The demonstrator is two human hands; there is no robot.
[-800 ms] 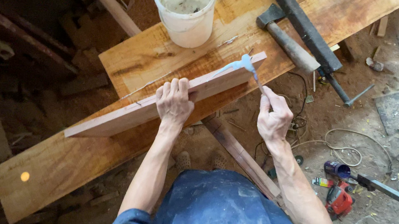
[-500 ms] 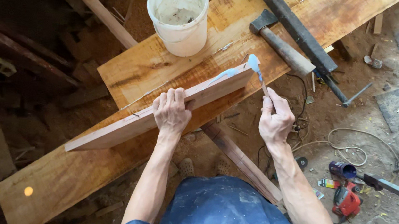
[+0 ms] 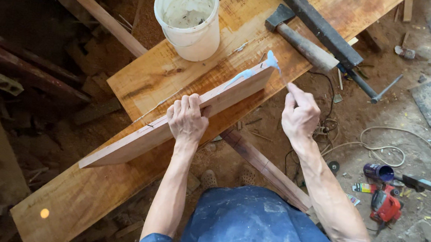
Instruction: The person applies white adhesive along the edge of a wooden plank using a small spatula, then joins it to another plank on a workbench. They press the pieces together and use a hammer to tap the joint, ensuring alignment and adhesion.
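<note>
The left hand [image 3: 188, 117] clamps a smooth, narrow board [image 3: 173, 125] on edge over the rough plank surface [image 3: 140, 77], the right hand [image 3: 299, 113] pinches a thin stick [image 3: 282, 76] spreading pale glue at the board's one-o'clock end, with a white bucket [image 3: 190, 16] at twelve and a hammer [image 3: 299, 39] at one.

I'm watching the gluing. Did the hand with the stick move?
Yes, slightly: the right hand has shifted away from the person, nearer the axe, judged against the white bucket.

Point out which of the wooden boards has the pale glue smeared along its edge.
The narrow board gripped on edge by the left hand, with whitish glue at its far end. The wide plank beneath lies flat and carries the bucket.
</note>
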